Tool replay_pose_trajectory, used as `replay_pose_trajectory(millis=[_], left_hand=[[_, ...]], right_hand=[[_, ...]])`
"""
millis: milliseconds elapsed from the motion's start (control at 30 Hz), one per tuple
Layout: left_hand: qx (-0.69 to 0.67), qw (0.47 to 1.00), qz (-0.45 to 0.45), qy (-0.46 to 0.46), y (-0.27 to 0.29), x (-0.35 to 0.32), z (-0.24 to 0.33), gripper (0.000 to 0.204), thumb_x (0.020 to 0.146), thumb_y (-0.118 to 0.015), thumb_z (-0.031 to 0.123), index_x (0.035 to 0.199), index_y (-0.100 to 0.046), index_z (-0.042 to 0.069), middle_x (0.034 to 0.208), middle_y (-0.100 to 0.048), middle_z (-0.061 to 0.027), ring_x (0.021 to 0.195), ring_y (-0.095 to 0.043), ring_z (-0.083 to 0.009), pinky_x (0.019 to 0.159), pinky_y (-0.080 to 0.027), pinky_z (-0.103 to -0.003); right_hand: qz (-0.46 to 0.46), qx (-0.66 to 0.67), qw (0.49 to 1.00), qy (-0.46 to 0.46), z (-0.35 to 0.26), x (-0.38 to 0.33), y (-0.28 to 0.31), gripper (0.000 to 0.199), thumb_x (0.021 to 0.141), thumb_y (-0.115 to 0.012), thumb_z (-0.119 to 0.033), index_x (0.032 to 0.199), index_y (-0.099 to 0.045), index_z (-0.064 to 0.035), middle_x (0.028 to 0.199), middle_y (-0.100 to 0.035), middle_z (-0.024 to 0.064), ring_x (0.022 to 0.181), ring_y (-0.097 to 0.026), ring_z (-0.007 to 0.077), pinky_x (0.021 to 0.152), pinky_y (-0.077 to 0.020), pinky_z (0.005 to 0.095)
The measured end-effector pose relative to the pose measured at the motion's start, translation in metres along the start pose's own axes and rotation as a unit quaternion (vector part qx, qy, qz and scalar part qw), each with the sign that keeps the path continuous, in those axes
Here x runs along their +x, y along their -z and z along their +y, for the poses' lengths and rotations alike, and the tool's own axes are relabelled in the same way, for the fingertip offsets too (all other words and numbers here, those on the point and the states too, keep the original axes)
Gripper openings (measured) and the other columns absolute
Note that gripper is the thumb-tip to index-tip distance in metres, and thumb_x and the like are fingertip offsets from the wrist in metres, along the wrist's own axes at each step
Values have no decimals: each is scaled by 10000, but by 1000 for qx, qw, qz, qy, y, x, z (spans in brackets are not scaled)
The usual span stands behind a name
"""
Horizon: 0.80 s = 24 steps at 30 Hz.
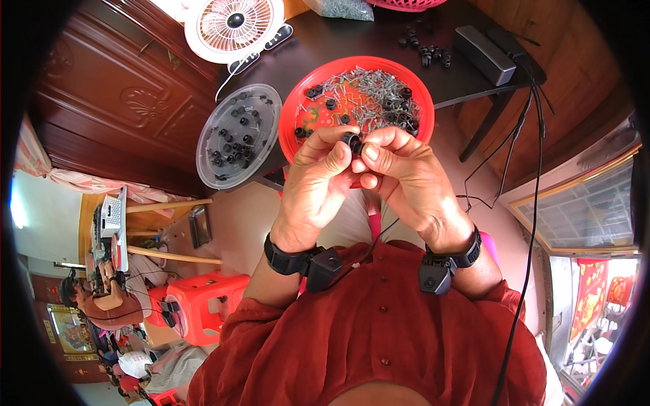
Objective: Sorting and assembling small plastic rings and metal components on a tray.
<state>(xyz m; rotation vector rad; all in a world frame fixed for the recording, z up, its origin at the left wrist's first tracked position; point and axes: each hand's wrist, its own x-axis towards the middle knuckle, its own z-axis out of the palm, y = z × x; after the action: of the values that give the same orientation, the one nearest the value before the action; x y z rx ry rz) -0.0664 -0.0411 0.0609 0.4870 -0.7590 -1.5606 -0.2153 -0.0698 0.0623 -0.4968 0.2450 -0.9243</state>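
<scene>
Both hands meet over the near edge of a round red tray (287, 95). Between thumb and fingertips, my left hand (308, 186) pinches a small round black plastic part (351, 141). My right hand (421, 181) closes its thumb and fingers on the right side of that same part; its fingertips hide whether a second piece is there. In the tray lie a heap of silvery screws (379, 84) and several black plastic parts (330, 104). A translucent round tray (204, 160) to the left holds more small black parts (233, 145).
On the dark table (325, 42) stand a white fan (235, 20), a grey-black box-shaped device (484, 54) with cables, and loose black parts (433, 56). A clear bag (340, 8) and pink basket (409, 3) sit at the back. Red stools (196, 308) and a seated person (112, 301) are at left.
</scene>
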Motion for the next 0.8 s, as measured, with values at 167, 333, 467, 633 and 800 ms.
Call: replay_pose_trajectory(millis=[167, 333, 467, 633, 800], left_hand=[[17, 999, -9, 28, -1, 1, 3, 206, 879, -557, 123, 1072, -571, 53, 909, -587, -61, 785, -566, -161, 678, -527, -347], [36, 998, -12, 56, -8, 4, 13, 201, 885, -545, 88, 1077, -552, 30, 924, -586, -67, 792, -575, -165, 697, -526, -347], [138, 990, 0, 31, -5, 5, 17, 196, 870, -552, 38, 1065, -551, 14, 919, -588, -66, 779, -586, -162, 718, -516, -312], [181, 983, -15, 9, 3, 7, 17, 198, 854, -573, 33, 1049, -559, 10, 912, -591, -67, 794, -598, -166, 727, -511, -300], [139, 990, -19, 10, 0, 7, 15, 197, 856, -579, 59, 1045, -560, 10, 931, -601, -82, 791, -602, -176, 739, -519, -329]], right_hand=[[-5, 6, 1000, 2, -1, -1, 1, 55, 852, -578, -22, 901, -593, -1, 819, -619, 71, 724, -593, 139, 604, -475, 237], [-7, 12, 1000, 9, -2, 0, 4, 57, 853, -581, -29, 901, -588, 1, 825, -619, 70, 713, -587, 130, 599, -471, 235], [-8, 3, 1000, 13, -4, -2, 3, 57, 855, -583, -37, 900, -588, -3, 827, -619, 67, 713, -587, 127, 594, -467, 234], [3, -22, 1000, 11, -4, -2, 3, 70, 851, -595, -48, 904, -585, -4, 817, -615, 57, 723, -591, 123, 592, -461, 232], [1, -32, 999, 20, -3, -2, 2, 71, 850, -600, -51, 902, -580, -6, 826, -610, 55, 727, -590, 122, 597, -462, 235]])
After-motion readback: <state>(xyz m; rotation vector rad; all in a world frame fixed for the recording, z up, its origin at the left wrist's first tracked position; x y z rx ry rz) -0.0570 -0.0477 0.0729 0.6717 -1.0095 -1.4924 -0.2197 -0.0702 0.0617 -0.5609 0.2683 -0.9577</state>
